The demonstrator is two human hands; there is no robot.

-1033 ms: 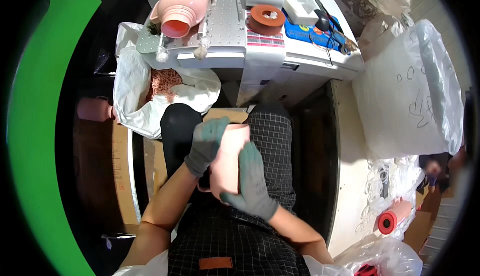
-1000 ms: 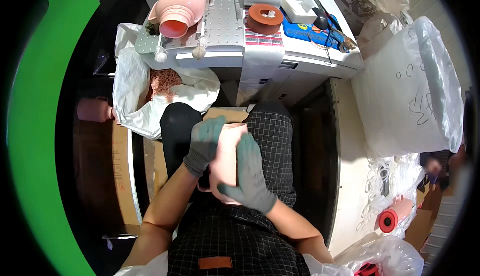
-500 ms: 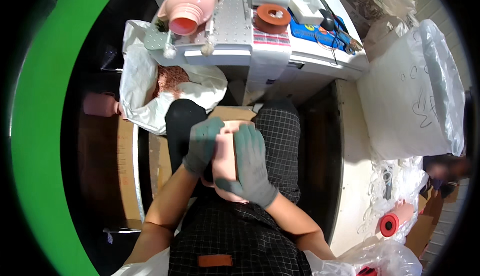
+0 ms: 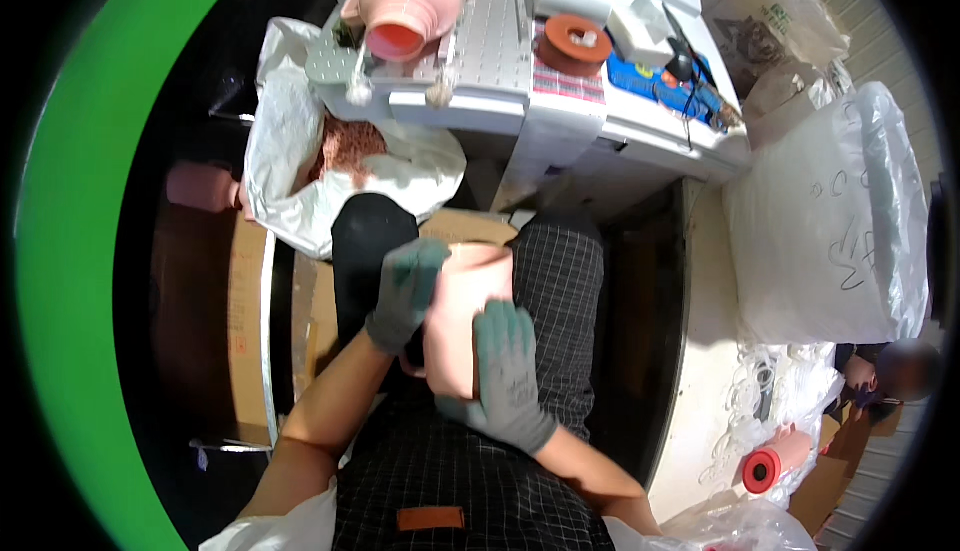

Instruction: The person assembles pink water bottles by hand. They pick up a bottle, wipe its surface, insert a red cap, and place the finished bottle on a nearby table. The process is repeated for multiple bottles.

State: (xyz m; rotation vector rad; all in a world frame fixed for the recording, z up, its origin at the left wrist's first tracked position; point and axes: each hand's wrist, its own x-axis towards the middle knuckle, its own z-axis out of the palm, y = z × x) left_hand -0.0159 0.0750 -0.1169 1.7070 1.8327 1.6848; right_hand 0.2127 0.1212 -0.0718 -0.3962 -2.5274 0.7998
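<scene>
A pink plastic jug [image 4: 462,316] rests in my lap between my thighs, with its wide rim facing away from me. A loop like a handle shows at its lower left. My left hand [image 4: 408,291], in a grey glove with green fingertips, curls over the jug's upper left side. On the other side my gloved right hand [image 4: 510,381] presses its fingers along the wall, while its thumb reaches under the near end. Both hands are closed on the jug. Its underside is hidden.
Ahead, a larger pink bottle [image 4: 410,11] lies on a white machine beside a brown tape roll [image 4: 574,44]. Below it a white sack [image 4: 285,151] holds pink shavings. A big white bag [image 4: 800,251] stands at right, near a pink cylinder [image 4: 775,461]. Another pink bottle [image 4: 203,186] lies left.
The jug has turned in my hands, so its side and open rim show more. My right hand has slid down along it toward me. The whole view has shifted slightly.
</scene>
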